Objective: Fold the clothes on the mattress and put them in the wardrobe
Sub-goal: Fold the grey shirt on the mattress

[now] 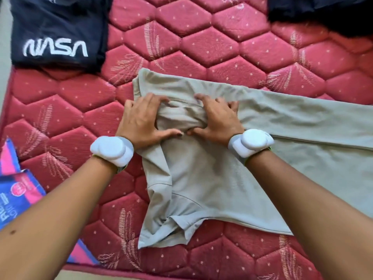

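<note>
On the red quilted mattress [201, 43] with its hexagon stitching, we have a pale grey-green cotton shirt [201, 178] spread flat in the middle, its collar end near the front edge and the rest running off to the right. Our left hand [141, 120] and right hand [216, 120] sit side by side on the shirt's far part, thumbs nearly touching — both have the fingers curled down and a bunched ridge of the fabric gathered between fingers and thumbs, so each hand is partly closed on the cloth. White pod-shaped wrist devices on grey bands [112, 150] sit on both wrists. At the far left corner lies a folded navy T-shirt with white NASA lettering [56, 37], well apart from the pale shirt. Another dark garment [323, 13] lies at the far right corner — blurred. A blue and pink printed label [18, 190] shows at the mattress's left edge.
</note>
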A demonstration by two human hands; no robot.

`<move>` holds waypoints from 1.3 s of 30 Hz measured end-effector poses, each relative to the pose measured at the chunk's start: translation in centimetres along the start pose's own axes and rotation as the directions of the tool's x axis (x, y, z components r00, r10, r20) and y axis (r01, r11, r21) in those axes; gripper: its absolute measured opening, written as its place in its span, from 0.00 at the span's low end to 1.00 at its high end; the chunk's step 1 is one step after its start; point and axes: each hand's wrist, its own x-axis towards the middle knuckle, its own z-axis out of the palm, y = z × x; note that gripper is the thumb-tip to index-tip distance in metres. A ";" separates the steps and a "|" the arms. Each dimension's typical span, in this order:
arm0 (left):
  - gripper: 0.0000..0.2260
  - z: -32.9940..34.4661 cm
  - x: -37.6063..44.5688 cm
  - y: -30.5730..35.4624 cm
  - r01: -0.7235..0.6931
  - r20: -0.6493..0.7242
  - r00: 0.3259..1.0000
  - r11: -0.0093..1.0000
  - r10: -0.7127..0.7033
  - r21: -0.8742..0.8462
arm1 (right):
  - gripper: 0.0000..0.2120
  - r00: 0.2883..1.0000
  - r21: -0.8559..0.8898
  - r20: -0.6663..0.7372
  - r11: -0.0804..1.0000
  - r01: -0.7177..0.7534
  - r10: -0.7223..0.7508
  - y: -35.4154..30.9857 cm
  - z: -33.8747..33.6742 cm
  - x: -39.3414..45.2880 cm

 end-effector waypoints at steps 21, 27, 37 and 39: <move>0.08 -5.1 -1.9 0.1 -0.246 -0.189 0.966 0.863 0.178 -0.441 | 0.08 0.988 0.668 0.100 0.744 0.021 -0.117 -1.4 -5.5 -0.4; 0.13 -3.0 -2.4 -2.3 -0.017 -0.076 0.997 0.902 -0.017 -0.432 | 0.21 0.876 0.112 0.470 0.992 0.067 -0.112 -1.7 -3.8 -0.7; 0.26 -2.2 5.1 -6.8 0.272 0.120 0.962 0.820 -0.245 -0.504 | 0.33 0.879 -0.261 0.163 0.840 0.477 -0.448 -5.8 1.9 -2.1; 0.15 -2.8 5.6 -6.7 0.246 0.161 0.969 0.814 -0.189 -0.527 | 0.19 0.854 -0.169 -0.036 0.845 0.507 -0.519 -6.0 2.8 -2.7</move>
